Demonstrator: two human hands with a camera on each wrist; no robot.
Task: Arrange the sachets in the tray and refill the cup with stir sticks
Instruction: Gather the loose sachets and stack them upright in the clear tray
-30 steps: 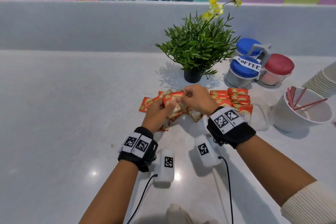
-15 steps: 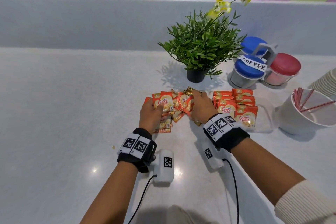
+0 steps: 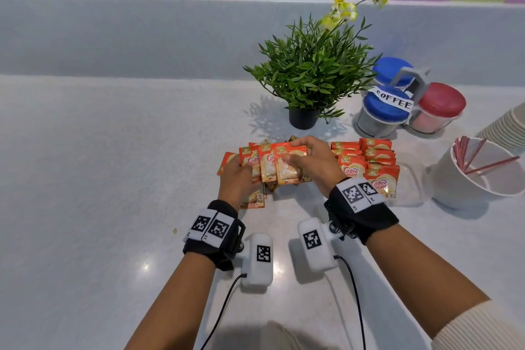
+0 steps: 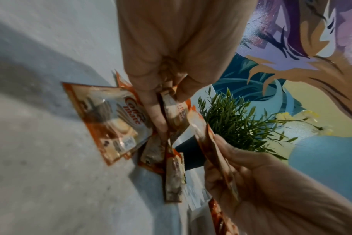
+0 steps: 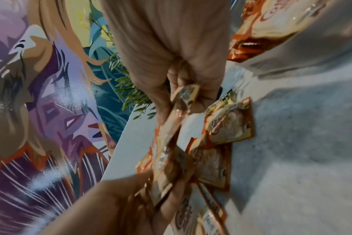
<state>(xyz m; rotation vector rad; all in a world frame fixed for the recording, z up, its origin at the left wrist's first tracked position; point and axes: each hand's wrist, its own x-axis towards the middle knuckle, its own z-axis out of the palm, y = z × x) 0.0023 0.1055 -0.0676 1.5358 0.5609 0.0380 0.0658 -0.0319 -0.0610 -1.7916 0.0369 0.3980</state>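
Observation:
My left hand grips a fan of several orange creamer sachets just above the counter. My right hand pinches the rightmost sachet of that fan between thumb and fingers. The right wrist view shows the right fingers on this sachet, and my left hand grips the bunch below. More loose sachets lie on the counter under the hands; one lies flat. To the right, a clear tray holds neat rows of sachets. A white cup holds a few red stir sticks.
A potted plant stands just behind the sachets. Blue- and red-lidded jars in a rack labelled COFFEE stand at the back right. A stack of paper cups lies at the right edge. A low white wall backs the counter.
Both hands have risen from the loose pile. The left hand now holds a wider upright fan of sachets, and the right hand pinches one at its right edge.

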